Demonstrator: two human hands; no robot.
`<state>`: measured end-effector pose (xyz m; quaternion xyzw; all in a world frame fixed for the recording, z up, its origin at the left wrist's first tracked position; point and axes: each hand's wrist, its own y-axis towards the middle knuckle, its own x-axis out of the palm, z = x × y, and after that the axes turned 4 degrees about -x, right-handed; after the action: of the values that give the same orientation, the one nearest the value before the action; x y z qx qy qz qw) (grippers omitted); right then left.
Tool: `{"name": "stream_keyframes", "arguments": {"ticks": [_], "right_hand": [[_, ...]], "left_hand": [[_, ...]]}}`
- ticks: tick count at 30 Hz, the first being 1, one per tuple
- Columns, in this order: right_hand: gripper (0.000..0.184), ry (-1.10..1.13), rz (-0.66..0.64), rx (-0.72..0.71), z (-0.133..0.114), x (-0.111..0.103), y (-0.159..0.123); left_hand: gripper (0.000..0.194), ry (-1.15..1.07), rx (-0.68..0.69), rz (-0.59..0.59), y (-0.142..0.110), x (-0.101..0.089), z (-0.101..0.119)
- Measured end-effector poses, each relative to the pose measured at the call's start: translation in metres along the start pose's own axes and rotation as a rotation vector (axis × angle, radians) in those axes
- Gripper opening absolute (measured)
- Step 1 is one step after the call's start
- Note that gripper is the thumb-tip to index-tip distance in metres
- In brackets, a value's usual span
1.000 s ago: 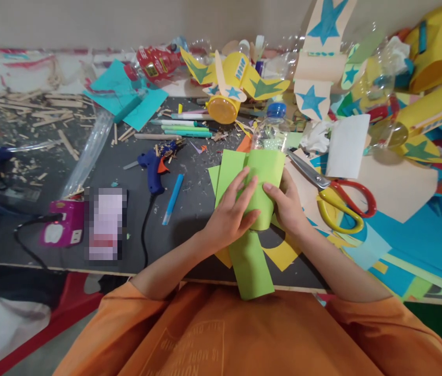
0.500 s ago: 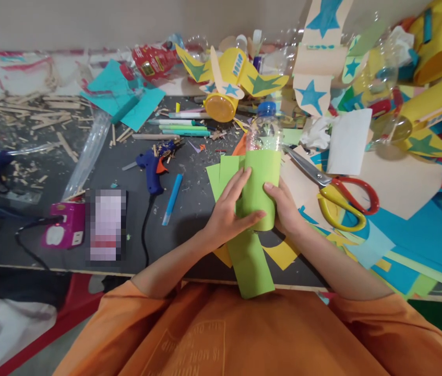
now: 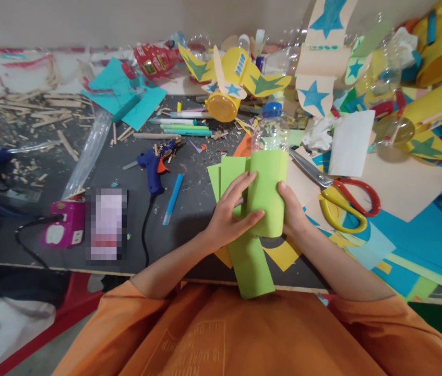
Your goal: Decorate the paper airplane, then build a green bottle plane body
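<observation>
A clear plastic bottle (image 3: 271, 133) with a blue cap stands before me, its lower part wrapped in light green paper (image 3: 268, 193). My right hand (image 3: 294, 211) grips it from the right, thumb along the paper's side and the other fingers hidden behind. On the left, my left hand (image 3: 232, 211) is open, its fingers stretched and spread, with fingertips and thumb touching the wrapped paper. Beneath the hands lie green paper strips (image 3: 250, 266), one reaching past the table's front edge. Large scissors (image 3: 334, 190) with red and yellow handles rest right of the bottle.
A blue glue gun (image 3: 153, 167) and a blue marker (image 3: 173, 198) lie left of my hands. Further left are a phone (image 3: 106, 224) and a magenta box (image 3: 63, 224). A yellow winged bottle craft (image 3: 233, 73) stands behind; paper scraps (image 3: 408, 245) cover the right.
The wrapped bottle has shifted slightly right and tilted, with my right hand moving along. My left fingers now reach less far across the paper.
</observation>
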<state>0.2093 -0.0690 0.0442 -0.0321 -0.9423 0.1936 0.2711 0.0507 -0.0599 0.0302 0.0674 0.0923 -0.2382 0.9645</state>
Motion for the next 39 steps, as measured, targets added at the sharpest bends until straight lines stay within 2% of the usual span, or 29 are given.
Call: {"name": "stream_keyframes", "arguments": {"ticks": [3, 7, 10, 12, 17, 22, 25, 29, 32, 35, 37, 39], "right_hand": [[0.059, -0.007, 0.024, -0.007, -0.001, 0.0, 0.0], [0.059, -0.04, -0.069, 0.042, -0.004, 0.0, 0.001], [0.062, -0.037, -0.057, 0.04, -0.006, -0.002, 0.001], [0.062, -0.039, -0.049, 0.018, -0.007, -0.003, 0.002], [0.058, -0.054, -0.127, 0.013, -0.01, -0.006, 0.003], [0.066, -0.085, -0.176, 0.044, -0.009, -0.007, 0.002], [0.068, -0.069, -0.155, 0.043, -0.007, -0.005, 0.001], [0.067, -0.025, -0.111, 0.055, -0.008, -0.002, 0.001], [0.061, -0.032, -0.068, 0.055, -0.01, -0.003, 0.001], [0.056, -0.057, -0.016, 0.012, -0.011, -0.008, 0.003], [0.057, -0.055, 0.017, -0.007, -0.011, -0.01, 0.005], [0.058, -0.048, 0.034, -0.015, -0.009, -0.012, 0.006]], "left_hand": [[0.069, -0.001, 0.021, -0.009, 0.0, -0.001, 0.0], [0.07, -0.001, 0.045, -0.001, -0.002, -0.003, 0.001], [0.071, 0.05, 0.09, 0.013, -0.002, -0.005, -0.001], [0.073, 0.122, 0.151, 0.024, 0.0, -0.007, -0.003], [0.081, 0.311, 0.326, 0.054, 0.004, -0.012, -0.007], [0.073, 0.479, 0.314, 0.059, 0.003, -0.015, -0.003], [0.072, 0.561, 0.319, 0.091, 0.001, -0.014, 0.001], [0.056, 0.592, 0.323, 0.161, 0.002, -0.013, 0.0], [0.049, 0.452, 0.289, 0.231, 0.006, -0.014, -0.007], [0.056, 0.067, 0.094, 0.294, 0.011, -0.013, -0.012], [0.064, -0.171, -0.094, 0.206, 0.014, -0.01, -0.01], [0.07, -0.275, -0.205, 0.06, 0.015, -0.006, -0.006]]}}
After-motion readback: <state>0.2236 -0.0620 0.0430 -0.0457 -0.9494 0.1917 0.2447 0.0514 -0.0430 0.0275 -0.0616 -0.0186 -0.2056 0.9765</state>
